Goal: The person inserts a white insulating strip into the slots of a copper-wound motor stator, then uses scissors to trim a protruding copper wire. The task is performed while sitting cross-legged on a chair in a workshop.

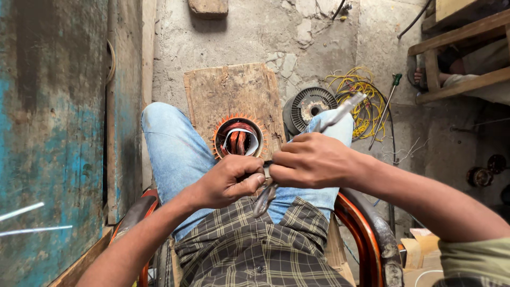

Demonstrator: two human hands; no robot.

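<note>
My right hand [313,159] is shut on a long grey metal tool [340,110]; one end sticks up to the right and a looped end [263,199] hangs below my fists. Touching it, my left hand [228,180] is curled, its thumb pinching a small pale piece [267,171] where the hands meet. Just beyond the hands, a round motor stator [239,138] with orange fins and copper windings stands on a worn wooden board [234,87] between my jean-clad knees.
A grey slotted disc [308,106], a tangle of yellow wire [364,98] and a green-handled screwdriver [390,101] lie on the concrete floor at right. A wooden bench [457,37] with another person's foot [425,77] stands far right. A blue painted panel [53,133] fills the left. Red chair arm [361,223].
</note>
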